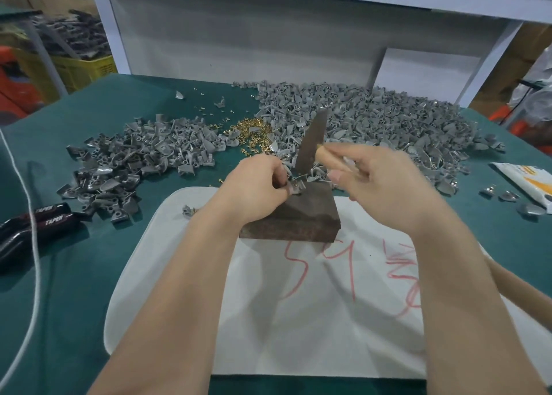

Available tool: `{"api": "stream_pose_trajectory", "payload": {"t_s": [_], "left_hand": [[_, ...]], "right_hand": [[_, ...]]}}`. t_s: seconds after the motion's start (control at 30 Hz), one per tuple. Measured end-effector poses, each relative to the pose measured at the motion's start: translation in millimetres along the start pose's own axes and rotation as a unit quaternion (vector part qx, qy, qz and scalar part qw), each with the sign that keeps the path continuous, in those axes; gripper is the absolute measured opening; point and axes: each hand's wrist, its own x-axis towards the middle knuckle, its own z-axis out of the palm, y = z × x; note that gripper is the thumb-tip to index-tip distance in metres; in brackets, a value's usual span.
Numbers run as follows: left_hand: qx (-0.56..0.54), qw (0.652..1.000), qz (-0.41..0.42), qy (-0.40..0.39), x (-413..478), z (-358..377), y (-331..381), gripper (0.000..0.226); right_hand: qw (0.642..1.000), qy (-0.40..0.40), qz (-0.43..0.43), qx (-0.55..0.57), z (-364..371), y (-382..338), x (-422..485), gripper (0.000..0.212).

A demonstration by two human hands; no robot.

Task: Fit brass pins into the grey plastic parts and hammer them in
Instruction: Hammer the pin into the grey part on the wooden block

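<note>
My left hand [257, 182] pinches a small grey plastic part [297, 185] with a brass pin in it against the far top edge of a dark block [301, 215]. My right hand [385, 182] grips the wooden handle of a hammer [312, 142]. Its grey metal head is tilted just above the part. A heap of loose brass pins [251, 131] lies beyond the block. Large piles of grey parts spread to the left [143, 158] and to the right [373, 119] of the pins.
The block stands on a white board [298, 320] with red scribbles, on a green table [89, 275]. Black tool handles marked TAPER [35, 224] and a white cord [33, 245] lie at the left. A white and orange packet [525, 182] lies at the right edge.
</note>
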Motion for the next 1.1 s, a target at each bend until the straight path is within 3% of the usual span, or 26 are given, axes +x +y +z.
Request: {"api": "stream_pose_trajectory", "payload": {"t_s": [0.1, 0.23, 0.3, 0.47, 0.6, 0.67, 0.87, 1.0, 1.1], "left_hand": [[0.002, 1.0, 0.008, 0.0, -1, 0, 2, 0.01], [-0.004, 1.0, -0.012, -0.004, -2, -2, 4, 0.007], [-0.01, 1.0, -0.018, -0.005, -2, -2, 2, 0.008], [-0.004, 1.0, 0.01, 0.004, -2, -1, 3, 0.016], [-0.024, 1.0, -0.017, 0.008, -1, 0, 1, 0.011], [-0.028, 0.999, -0.02, 0.008, -1, 2, -1, 0.011], [0.0, 1.0, 0.003, -0.004, -1, -1, 2, 0.016], [-0.011, 1.0, -0.017, -0.002, -3, -2, 2, 0.008], [-0.018, 1.0, -0.018, -0.002, -3, -2, 2, 0.008]], "right_hand": [[0.994, 0.084, 0.018, 0.065, -8, 1, -1, 0.039], [0.998, -0.054, -0.003, -0.012, -2, -3, -3, 0.029], [0.998, -0.061, 0.003, -0.009, -2, -6, -3, 0.034], [0.995, 0.072, 0.023, 0.061, -9, -5, -3, 0.04], [0.997, -0.078, 0.005, -0.007, -6, -6, -4, 0.04], [0.996, -0.09, 0.006, -0.023, -6, -7, -3, 0.042], [0.997, 0.069, 0.019, 0.034, -7, -9, -2, 0.038], [0.996, -0.084, 0.014, 0.002, -3, -6, -2, 0.035], [0.997, -0.077, 0.013, -0.004, -4, -6, -2, 0.034]]}}
